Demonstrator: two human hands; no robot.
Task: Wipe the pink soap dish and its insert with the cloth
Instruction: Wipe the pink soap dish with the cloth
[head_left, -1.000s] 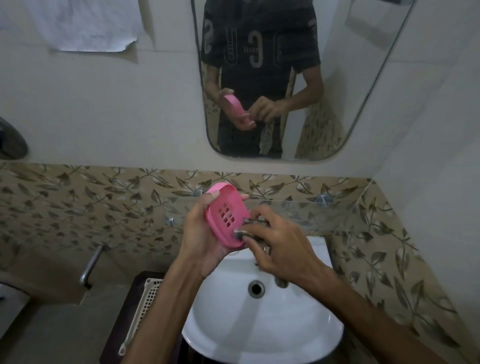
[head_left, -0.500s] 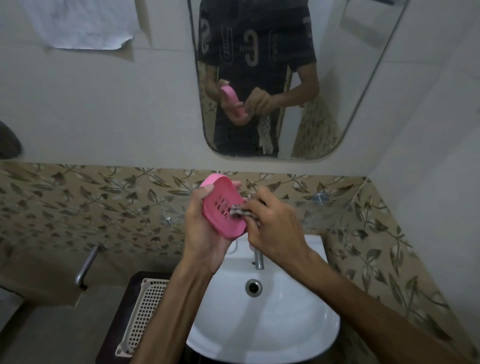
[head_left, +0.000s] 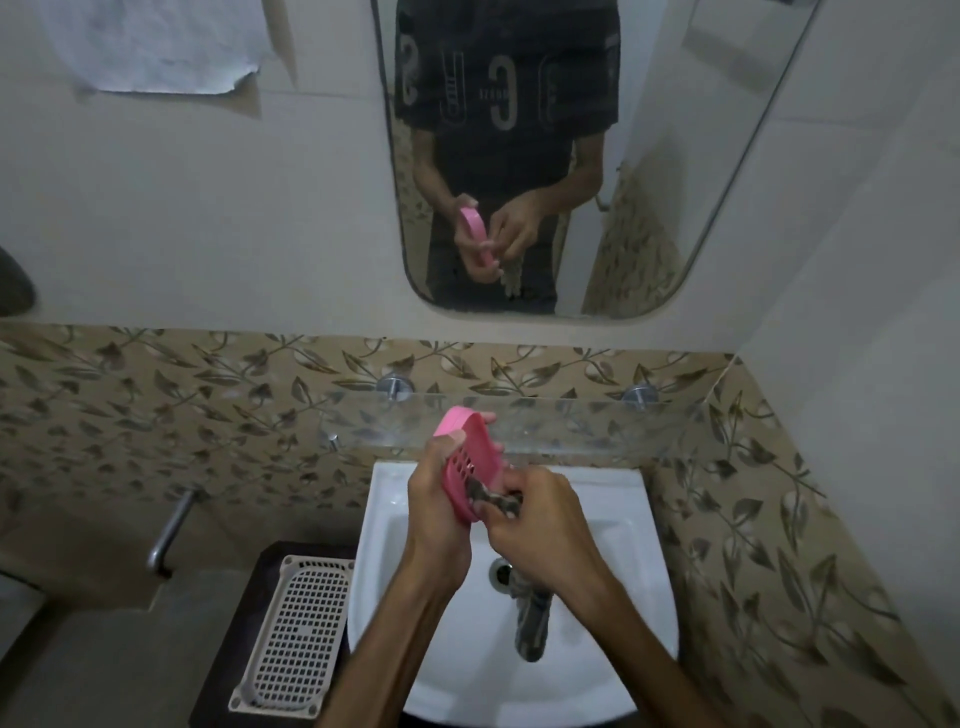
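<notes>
Dish (head_left: 470, 467): pink, slotted face toward me, tilted on edge over the basin (head_left: 613, 525), at centre of view. Whether the insert sits in it I cannot tell.

Left hand (head_left: 434, 512): my grip wraps the dish from 9 o'clock, thumb on the slotted face, fingertips showing past its far rim.

Right hand (head_left: 540, 525): at 3 o'clock of the dish, my grip pinched tight on the cloth (head_left: 496, 501), a dark bunched wad pressed against the dish's lower edge. A loose end hangs down at 6 o'clock, over the drain.

Basin: white, below both hands.

Tray (head_left: 296, 623): white grid, lying at 8 o'clock of the basin on a dark top.

Shelf (head_left: 571, 421): clear glass, on the wall at 12 o'clock of the dish.

Mirror (head_left: 675, 156): above the shelf, showing my dark shirt; one large letter reads "G", smaller print too blurred to read.

Paper (head_left: 156, 47): pale sheet on the wall at 10 o'clock, no legible writing.
</notes>
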